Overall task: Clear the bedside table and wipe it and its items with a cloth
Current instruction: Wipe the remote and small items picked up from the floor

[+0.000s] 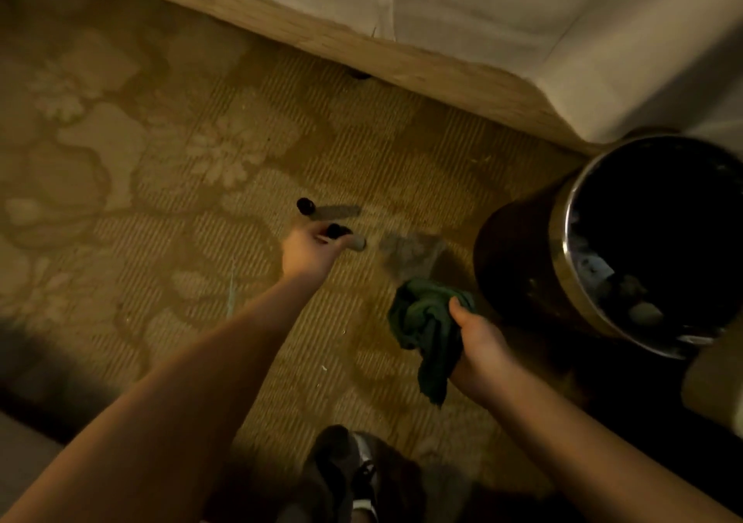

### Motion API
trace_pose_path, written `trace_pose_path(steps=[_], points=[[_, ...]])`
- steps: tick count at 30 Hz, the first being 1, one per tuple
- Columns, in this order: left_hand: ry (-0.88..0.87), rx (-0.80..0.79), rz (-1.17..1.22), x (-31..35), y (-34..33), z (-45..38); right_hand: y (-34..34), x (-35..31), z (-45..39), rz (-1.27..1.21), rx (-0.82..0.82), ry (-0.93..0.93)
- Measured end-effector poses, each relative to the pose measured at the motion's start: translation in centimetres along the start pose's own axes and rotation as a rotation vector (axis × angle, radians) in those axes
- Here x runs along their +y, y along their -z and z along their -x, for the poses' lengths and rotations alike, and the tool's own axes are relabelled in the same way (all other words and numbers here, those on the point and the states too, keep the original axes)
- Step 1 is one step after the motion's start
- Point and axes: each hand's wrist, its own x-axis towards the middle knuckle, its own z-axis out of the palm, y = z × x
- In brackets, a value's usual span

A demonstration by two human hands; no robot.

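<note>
A shoe (354, 478) shows at the bottom edge, standing on patterned carpet (161, 184). Beyond the shoe and to its right, the person's right hand (482, 345) has its fingers curled around a bunched green cloth (426, 329). Farther out, the left hand (311, 251) reaches down, fingers closed around small dark-capped bottles (337, 233). Another dark-capped bottle (305, 205) stands just beyond that hand. Right of the cloth is a dark bin (522, 249). Farthest, a bed's white sheet (482, 7).

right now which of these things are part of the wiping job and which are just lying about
Part of the job:
- green cloth, gripped in the right hand
- small dark-capped bottle, held in the left hand
- second dark bottle, standing on the carpet

Just lying about:
- waste bin
- bed sheet
- shoe
- patterned carpet
</note>
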Motion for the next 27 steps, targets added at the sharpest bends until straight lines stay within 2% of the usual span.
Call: trace_pose_path(steps=[4,8,15,18,22,24,27], points=[[-0.054,-0.115,0.279,2.7,3.1,6.1,0.7,-1.1,6.8,0.077,0.009,-0.010],[-0.140,-0.166,0.552,8.2,6.8,14.1,1.1,-2.6,15.5,0.120,0.000,0.176],[-0.422,-0.258,0.662,16.8,12.5,29.1,3.6,-2.3,33.1,0.082,-0.120,0.484],[-0.490,-0.255,0.659,19.0,12.9,35.3,6.5,-0.5,38.7,-0.034,-0.285,0.574],[-0.522,-0.345,0.623,18.5,11.2,41.9,11.4,3.0,41.9,-0.131,-0.526,0.686],[-0.541,-0.436,0.551,17.7,10.4,44.1,13.4,5.1,41.7,-0.117,-0.560,0.732],[-0.534,-0.490,0.396,16.8,9.0,45.7,15.1,7.5,40.4,0.015,-0.458,0.808]])
